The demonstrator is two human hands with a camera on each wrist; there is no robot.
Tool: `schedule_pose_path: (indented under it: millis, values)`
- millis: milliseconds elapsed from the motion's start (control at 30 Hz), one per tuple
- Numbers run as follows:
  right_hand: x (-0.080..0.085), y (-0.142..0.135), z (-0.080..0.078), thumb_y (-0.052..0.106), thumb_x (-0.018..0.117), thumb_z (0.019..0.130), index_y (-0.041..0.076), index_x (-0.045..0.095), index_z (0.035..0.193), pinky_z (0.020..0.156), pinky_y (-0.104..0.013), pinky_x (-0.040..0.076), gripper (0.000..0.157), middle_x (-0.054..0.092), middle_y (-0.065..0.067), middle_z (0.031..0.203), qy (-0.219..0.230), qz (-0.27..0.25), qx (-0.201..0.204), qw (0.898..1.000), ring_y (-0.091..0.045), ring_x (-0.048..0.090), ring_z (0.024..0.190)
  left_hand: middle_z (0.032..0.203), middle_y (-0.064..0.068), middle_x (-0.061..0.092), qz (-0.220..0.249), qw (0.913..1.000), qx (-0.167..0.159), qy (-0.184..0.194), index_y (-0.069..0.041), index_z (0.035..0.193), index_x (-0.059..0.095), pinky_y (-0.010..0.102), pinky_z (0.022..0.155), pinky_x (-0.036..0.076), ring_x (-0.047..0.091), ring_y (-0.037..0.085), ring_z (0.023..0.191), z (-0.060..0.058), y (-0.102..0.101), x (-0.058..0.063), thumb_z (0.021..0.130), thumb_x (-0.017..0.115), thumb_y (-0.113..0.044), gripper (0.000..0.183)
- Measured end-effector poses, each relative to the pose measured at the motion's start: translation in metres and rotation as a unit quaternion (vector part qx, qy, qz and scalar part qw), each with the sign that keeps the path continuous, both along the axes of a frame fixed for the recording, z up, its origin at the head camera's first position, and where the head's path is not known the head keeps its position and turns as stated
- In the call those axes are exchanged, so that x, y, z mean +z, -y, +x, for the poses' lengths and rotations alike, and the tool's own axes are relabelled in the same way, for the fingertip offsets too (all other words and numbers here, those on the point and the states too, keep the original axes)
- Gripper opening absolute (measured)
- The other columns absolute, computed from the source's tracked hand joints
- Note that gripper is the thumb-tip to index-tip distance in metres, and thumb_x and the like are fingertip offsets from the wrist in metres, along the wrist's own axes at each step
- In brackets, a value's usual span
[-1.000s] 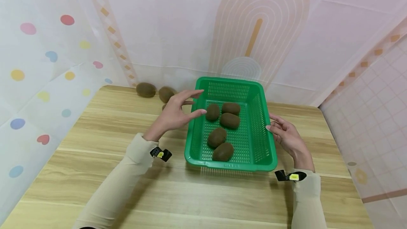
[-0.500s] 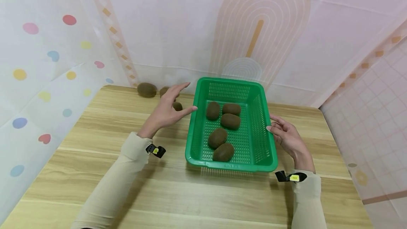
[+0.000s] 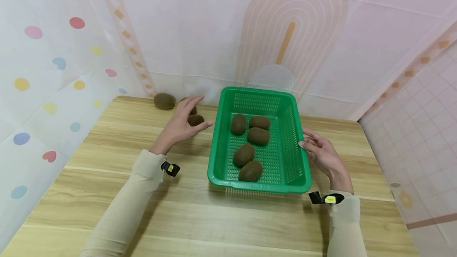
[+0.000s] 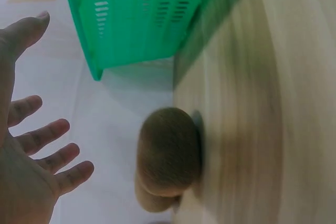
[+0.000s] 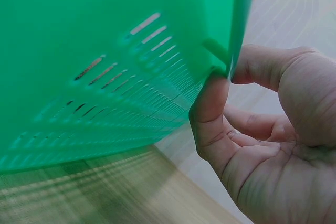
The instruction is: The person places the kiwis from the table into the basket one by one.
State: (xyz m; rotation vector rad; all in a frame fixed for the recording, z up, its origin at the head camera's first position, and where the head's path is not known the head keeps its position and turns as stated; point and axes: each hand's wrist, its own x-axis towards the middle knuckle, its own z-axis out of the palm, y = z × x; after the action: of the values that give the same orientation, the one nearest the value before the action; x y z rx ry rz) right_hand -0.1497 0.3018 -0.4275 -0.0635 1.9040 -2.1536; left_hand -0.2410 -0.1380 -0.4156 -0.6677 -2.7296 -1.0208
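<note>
A green plastic basket with slotted walls stands on the table, and several brown kiwis lie inside, mostly on its left side. My right hand pinches the basket's right rim between thumb and fingers, as the right wrist view shows up close. Left of the basket, my left hand is spread above a kiwi, holding nothing. In the left wrist view its fingers are apart from the nearest kiwi. Another kiwi behind it is partly hidden by the hand.
One more kiwi sits at the table's back left, close to the patterned cloth wall. The wooden table reaches the cloth at the back and on both sides.
My left hand has moved left, away from over the basket's left rim to above the loose kiwis. The right hand and the basket have stayed in place.
</note>
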Motion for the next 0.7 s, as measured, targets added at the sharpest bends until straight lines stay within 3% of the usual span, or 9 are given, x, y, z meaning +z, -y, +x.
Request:
schedule_pose_path:
  millis: [233, 500, 700]
  values:
    - [0.000, 0.000, 0.000, 0.009, 0.061, 0.091, 0.003, 0.027, 0.146, 0.078, -0.023, 0.054, 0.065, 0.057, -0.006, 0.103, 0.000, 0.000, -0.001, 1.000, -0.010, 0.061, 0.088, 0.147, 0.005, 0.033, -0.015, 0.9995, 0.008, 0.025, -0.030, 0.147, 0.028, 0.053, 0.107, 0.030, 0.030, 0.026, 0.135, -0.006, 0.011, -0.014, 0.078, 0.069, -0.054, 0.084]
    - [0.000, 0.000, 0.000, 0.008, 0.061, 0.091, 0.002, 0.028, 0.146, 0.079, -0.024, 0.054, 0.064, 0.057, -0.006, 0.103, -0.002, -0.002, -0.001, 1.000, -0.010, 0.061, 0.089, 0.142, 0.014, 0.039, -0.034, 0.9972, 0.018, 0.065, -0.013, 0.144, 0.036, 0.056, 0.104, 0.032, 0.035, 0.035, 0.131, -0.012, 0.019, -0.031, 0.080, 0.072, -0.045, 0.081]
    - [-0.001, 0.000, -0.001, 0.009, 0.062, 0.090, 0.003, 0.030, 0.145, 0.078, -0.024, 0.054, 0.064, 0.057, -0.007, 0.103, 0.000, 0.000, -0.003, 1.000, -0.010, 0.061, 0.089, 0.140, 0.018, 0.040, -0.049, 0.9951, 0.021, 0.084, -0.008, 0.142, 0.038, 0.055, 0.104, 0.032, 0.037, 0.039, 0.128, -0.016, 0.022, -0.040, 0.082, 0.072, -0.036, 0.074]
